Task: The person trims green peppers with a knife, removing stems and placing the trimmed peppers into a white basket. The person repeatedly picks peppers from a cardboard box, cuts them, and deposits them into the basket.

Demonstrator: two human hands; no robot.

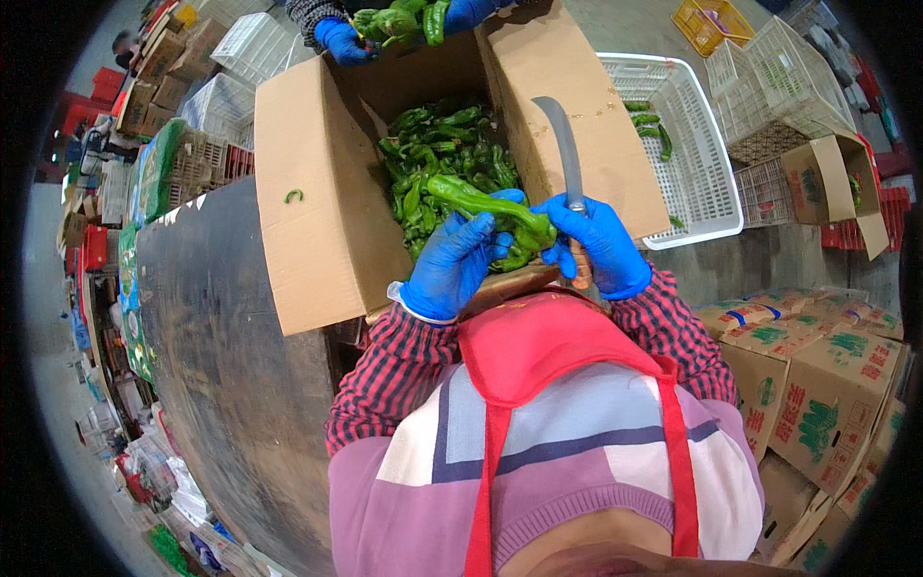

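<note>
A long green pepper [473, 197] is in my blue-gloved left hand [450, 264], whose fingers close around its lower side. My right hand [604, 248], also gloved in blue, grips the wooden handle of a curved knife [569, 159] with its blade pointing up and away. The right fingertips also touch the thick end of the pepper. Below both hands stands an open cardboard box [308, 221] with many green peppers [423, 144] piled inside. At its far side a co-worker's blue-gloved hands [344, 40] hold several green peppers [399, 21].
A white plastic crate [710, 168] with a few peppers stands right of the box. A dark tabletop [231, 365] stretches along the left, and printed cartons [827, 413] are stacked at the lower right. More crates [774, 77] stand at the far right.
</note>
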